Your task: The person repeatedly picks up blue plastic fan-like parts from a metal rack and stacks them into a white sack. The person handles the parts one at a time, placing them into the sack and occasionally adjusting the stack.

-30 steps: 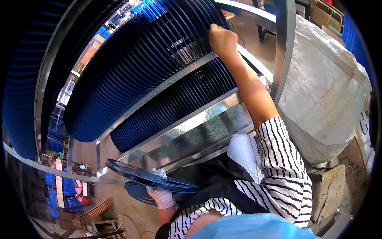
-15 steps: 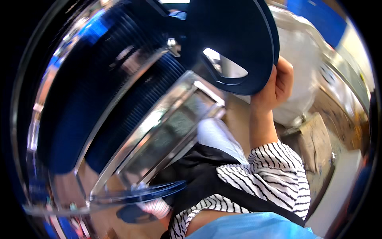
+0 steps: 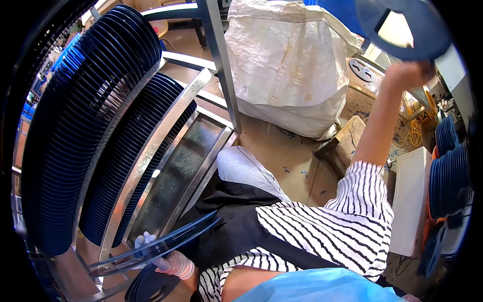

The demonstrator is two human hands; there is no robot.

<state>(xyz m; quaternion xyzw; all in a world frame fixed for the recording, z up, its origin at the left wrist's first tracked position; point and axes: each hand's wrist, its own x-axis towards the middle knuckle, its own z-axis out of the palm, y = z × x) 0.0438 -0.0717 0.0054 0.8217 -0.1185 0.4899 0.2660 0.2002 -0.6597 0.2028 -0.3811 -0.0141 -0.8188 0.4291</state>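
My right hand (image 3: 410, 75), bare, is raised at the upper right and closed on the lower rim of a dark blue plastic reel disc (image 3: 372, 25) with large cut-outs. The disc is blurred and partly out of view. At the lower left my left hand (image 3: 173, 264), in a pale striped glove, is closed around several thin dark blue reel discs (image 3: 186, 234), seen nearly edge-on. Part of its fingers is hidden behind them. These discs lie close beside a metal rack (image 3: 146, 156), on which long rows of similar discs (image 3: 95, 100) stand packed on edge.
A large white woven sack (image 3: 287, 70) stands beyond the rack. At the right are a white box (image 3: 410, 201), stacked blue reels (image 3: 450, 178) and a coiled yellow cable (image 3: 414, 133). A grey disc (image 3: 361, 70) lies near the sack. Blue scraps (image 3: 287, 170) litter the floor.
My right hand has swung out to the upper right with its disc, uncovering the rack and sack. My left hand still holds its discs, now lower and further left in view. The view has shifted.
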